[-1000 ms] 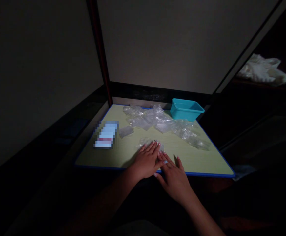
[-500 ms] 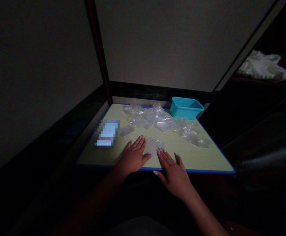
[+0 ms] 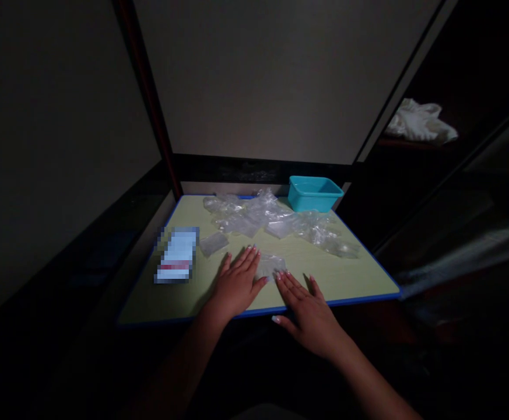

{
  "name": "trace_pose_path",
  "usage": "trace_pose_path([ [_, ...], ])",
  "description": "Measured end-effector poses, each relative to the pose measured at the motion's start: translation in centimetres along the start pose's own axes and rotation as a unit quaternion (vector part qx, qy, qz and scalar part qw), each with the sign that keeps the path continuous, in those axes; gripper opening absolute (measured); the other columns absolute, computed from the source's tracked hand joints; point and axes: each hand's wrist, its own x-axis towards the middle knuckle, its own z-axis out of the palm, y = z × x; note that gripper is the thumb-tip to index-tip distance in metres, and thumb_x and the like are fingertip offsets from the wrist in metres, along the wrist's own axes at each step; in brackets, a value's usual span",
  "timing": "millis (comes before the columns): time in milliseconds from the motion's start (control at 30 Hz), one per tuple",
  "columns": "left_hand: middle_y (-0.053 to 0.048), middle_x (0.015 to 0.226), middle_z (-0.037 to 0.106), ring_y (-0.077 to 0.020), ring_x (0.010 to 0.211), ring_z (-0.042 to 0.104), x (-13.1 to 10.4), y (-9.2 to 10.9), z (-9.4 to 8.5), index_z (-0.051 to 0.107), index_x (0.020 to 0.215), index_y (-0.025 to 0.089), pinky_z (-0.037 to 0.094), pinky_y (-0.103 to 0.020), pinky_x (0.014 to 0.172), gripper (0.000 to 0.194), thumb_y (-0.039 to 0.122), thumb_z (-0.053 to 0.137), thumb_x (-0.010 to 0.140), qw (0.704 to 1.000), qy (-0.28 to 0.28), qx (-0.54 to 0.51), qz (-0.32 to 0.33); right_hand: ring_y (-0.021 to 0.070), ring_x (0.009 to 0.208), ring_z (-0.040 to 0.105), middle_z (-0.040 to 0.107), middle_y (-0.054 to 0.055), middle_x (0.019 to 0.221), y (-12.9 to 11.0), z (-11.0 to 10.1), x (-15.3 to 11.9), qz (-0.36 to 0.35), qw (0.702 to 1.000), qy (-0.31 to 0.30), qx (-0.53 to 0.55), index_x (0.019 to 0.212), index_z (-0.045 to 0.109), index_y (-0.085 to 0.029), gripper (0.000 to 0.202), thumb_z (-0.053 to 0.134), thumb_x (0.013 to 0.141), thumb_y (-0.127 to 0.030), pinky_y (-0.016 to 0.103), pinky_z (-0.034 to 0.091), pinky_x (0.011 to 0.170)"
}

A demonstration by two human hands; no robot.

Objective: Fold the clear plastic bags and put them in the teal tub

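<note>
A clear plastic piece [image 3: 271,265] lies flat near the front of the pale yellow-green table [image 3: 346,280]. My left hand [image 3: 237,284] rests with its fingers stretched out at the left edge of this piece. At its lower right edge the fingertips of my right hand [image 3: 304,309] touch down, the thumb held apart. Behind both hands spreads a heap of crumpled clear plastic bags [image 3: 261,213]. A small folded clear bag [image 3: 213,244] lies by itself to the left of the heap.
A turquoise plastic basket [image 3: 313,198] stands at the back right of the table. On the left lies a pixelated bluish-white rectangular object [image 3: 178,254]. Walls rise behind and to the left. White cloth [image 3: 423,122] sits on a dark shelf at the right.
The camera view has turned, so the table and its things appear farther left and somewhat tilted. Both hands remain spread beside the plastic piece with little visible movement.
</note>
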Motion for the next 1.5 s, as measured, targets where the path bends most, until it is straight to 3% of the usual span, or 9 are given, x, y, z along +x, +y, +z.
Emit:
trace_pose_path([
  [133, -0.003, 0.153, 0.024, -0.0184, 0.143, 0.018, 0.3, -0.4, 0.5, 0.029, 0.146, 0.019, 0.014, -0.049, 0.115, 0.051, 0.033, 0.027, 0.097, 0.999, 0.016, -0.001, -0.044, 0.0212, 0.143, 0.014, 0.016, 0.006, 0.154, 0.1, -0.6, -0.2, -0.012, 1.0, -0.004, 0.012, 0.15, 0.004, -0.024, 0.065, 0.035, 0.096, -0.042, 0.055, 0.007, 0.114],
  [267, -0.001, 0.153, 0.026, -0.0187, 0.142, 0.02, 0.2, -0.5, 0.5, 0.031, 0.145, 0.02, 0.014, -0.052, 0.115, 0.05, 0.026, 0.026, 0.096, 0.995, 0.029, -0.003, -0.092, 0.0217, 0.143, 0.011, 0.014, 0.006, 0.155, -0.1, -1.0, 0.9, 0.025, 1.0, 0.015, 0.01, 0.15, 0.002, -0.023, 0.061, 0.028, 0.097, -0.04, 0.056, 0.007, 0.113],
  [433, 0.0, 0.152, 0.026, -0.0178, 0.142, 0.019, 0.2, -0.4, 0.3, 0.031, 0.145, 0.021, 0.012, -0.052, 0.115, 0.05, 0.026, 0.028, 0.095, 0.996, 0.011, -0.011, -0.093, 0.0232, 0.143, 0.011, 0.016, 0.007, 0.154, -1.3, -1.3, 3.9, 0.063, 0.998, 0.01, 0.005, 0.15, 0.01, -0.019, 0.062, 0.027, 0.096, -0.045, 0.06, 0.002, 0.112],
  [667, 0.0, 0.152, 0.027, -0.0183, 0.142, 0.019, 0.2, -0.5, 0.2, 0.032, 0.145, 0.022, 0.012, -0.054, 0.114, 0.053, 0.02, 0.03, 0.092, 0.996, -0.019, -0.003, -0.086, 0.0217, 0.143, 0.014, 0.021, 0.006, 0.153, -2.6, -1.0, 6.7, 0.048, 0.998, 0.044, 0.017, 0.149, 0.02, -0.018, 0.063, 0.017, 0.096, -0.052, 0.057, -0.001, 0.113],
  [1100, 0.0, 0.152, 0.027, -0.019, 0.143, 0.018, 0.2, -0.5, 0.6, 0.033, 0.145, 0.024, 0.012, -0.054, 0.113, 0.051, 0.027, 0.027, 0.095, 0.995, -0.016, 0.011, -0.098, 0.0212, 0.143, 0.013, 0.016, 0.009, 0.154, -0.3, -0.4, 5.9, 0.093, 0.995, 0.029, -0.004, 0.15, 0.015, -0.014, 0.067, 0.021, 0.095, -0.052, 0.056, -0.001, 0.113],
  [1500, -0.001, 0.152, 0.029, -0.021, 0.143, 0.018, 0.2, -0.4, 0.5, 0.033, 0.145, 0.024, 0.015, -0.056, 0.112, 0.051, 0.027, 0.026, 0.095, 0.995, -0.016, 0.016, -0.094, 0.025, 0.144, 0.008, 0.012, 0.016, 0.153, -0.4, -0.3, 5.9, 0.098, 0.995, 0.025, -0.016, 0.148, 0.016, -0.002, 0.077, 0.02, 0.094, -0.056, 0.054, 0.0, 0.114],
])
